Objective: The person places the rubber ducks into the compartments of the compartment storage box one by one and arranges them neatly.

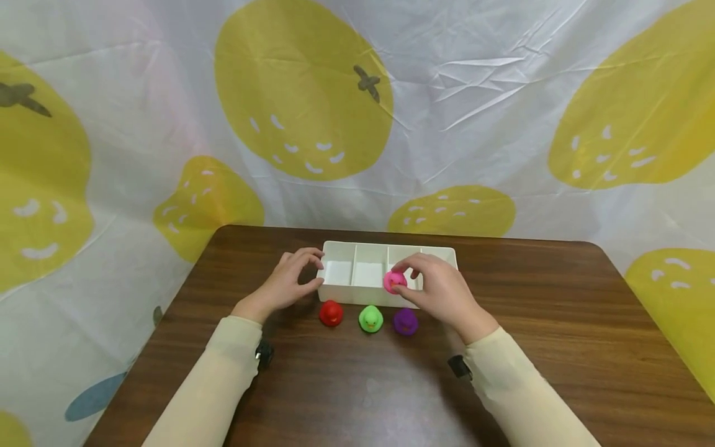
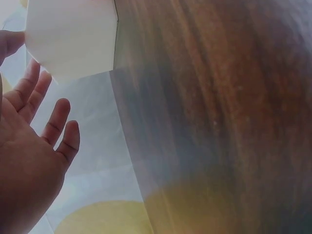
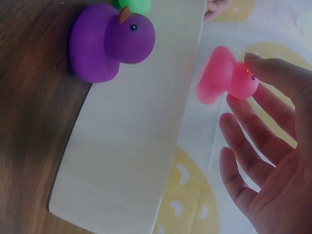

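My right hand [image 1: 441, 290] pinches a pink rubber duck [image 1: 394, 282] by its head, between thumb and fingers, above the white divided box [image 1: 363, 295]. In the right wrist view the same pink duck [image 3: 222, 75] is held up past the box's rim. At the box's left end is my left hand [image 1: 287, 279], its thumb and fingers spread with relaxed bends. The left wrist view has those fingertips at the box's end wall [image 2: 73, 41]; firm contact cannot be made out. In front of the box sit a red duck [image 1: 331, 313], a green duck [image 1: 371, 319] and a purple duck [image 1: 405, 321].
The box has several compartments in a row, and the right hand covers part of the right ones. It stands near the back edge of the dark wooden table [image 1: 536, 323]. Behind hangs a white cloth [image 1: 447, 143] printed with yellow fruit.
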A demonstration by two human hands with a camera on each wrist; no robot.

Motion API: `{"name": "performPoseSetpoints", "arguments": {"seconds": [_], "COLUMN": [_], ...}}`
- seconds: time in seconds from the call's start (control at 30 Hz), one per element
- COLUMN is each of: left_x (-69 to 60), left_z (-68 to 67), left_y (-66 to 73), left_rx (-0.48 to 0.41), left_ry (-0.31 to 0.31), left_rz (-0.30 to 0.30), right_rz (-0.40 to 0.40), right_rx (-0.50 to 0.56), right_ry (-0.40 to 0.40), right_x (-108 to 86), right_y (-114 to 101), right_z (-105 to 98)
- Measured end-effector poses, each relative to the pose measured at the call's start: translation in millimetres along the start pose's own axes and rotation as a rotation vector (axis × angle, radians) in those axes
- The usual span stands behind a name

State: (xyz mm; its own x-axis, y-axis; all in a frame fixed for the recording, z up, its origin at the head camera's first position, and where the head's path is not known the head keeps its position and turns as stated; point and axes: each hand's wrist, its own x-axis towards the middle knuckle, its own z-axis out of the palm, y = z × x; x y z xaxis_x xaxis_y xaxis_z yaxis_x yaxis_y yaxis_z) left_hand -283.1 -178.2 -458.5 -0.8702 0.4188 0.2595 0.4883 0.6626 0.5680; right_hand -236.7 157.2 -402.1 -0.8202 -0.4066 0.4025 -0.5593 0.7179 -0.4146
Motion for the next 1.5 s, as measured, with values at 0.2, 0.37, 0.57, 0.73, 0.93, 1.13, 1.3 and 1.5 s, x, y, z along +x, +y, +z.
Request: {"name": "performPoseSetpoints", "arguments": {"seconds": [0.2,0.37,0.57,0.73,0.93,1.13,1.3,1.5], "left_x": [0.2,-0.6,0.0,0.5,-3.5,-4.8,-6.6,-7.3], "left_z": [0.1,-0.3,-0.1,-0.1,-0.5,-3.4,-3.6,-1.6], "left_y": [-0.4,-0.4,-1.1,-0.3,1.4,3.4,3.8,2.2], "left_rx": [-0.001,0.002,0.005,0.003,-0.005,-0.013,-0.017,-0.014], "left_ry": [0.000,0.001,0.003,0.002,-0.006,-0.003,0.002,0.019], "left_rz": [0.003,0.005,-0.005,-0.010,-0.020,-0.019,-0.024,-0.007], "right_rz": [-0.016,-0.018,-0.015,-0.015,-0.002,-0.013,-0.034,-0.036], "right_rx": [-0.012,-0.014,-0.030,-0.042,-0.014,-0.006,-0.019,-0.027], "right_ry": [0.008,0.003,-0.006,-0.008,-0.025,0.008,0.004,-0.021], "right_x": [8.0,14.3,22.0,27.6,31.7,38.3,45.4,52.2], "right_y": [-4.7,-6.8,-8.1,-10.0,-15.1,-22.0,-27.2,-30.5], "right_z": [4.8,8.8,12.9,15.6,23.1,33.9,40.4,44.0]}}
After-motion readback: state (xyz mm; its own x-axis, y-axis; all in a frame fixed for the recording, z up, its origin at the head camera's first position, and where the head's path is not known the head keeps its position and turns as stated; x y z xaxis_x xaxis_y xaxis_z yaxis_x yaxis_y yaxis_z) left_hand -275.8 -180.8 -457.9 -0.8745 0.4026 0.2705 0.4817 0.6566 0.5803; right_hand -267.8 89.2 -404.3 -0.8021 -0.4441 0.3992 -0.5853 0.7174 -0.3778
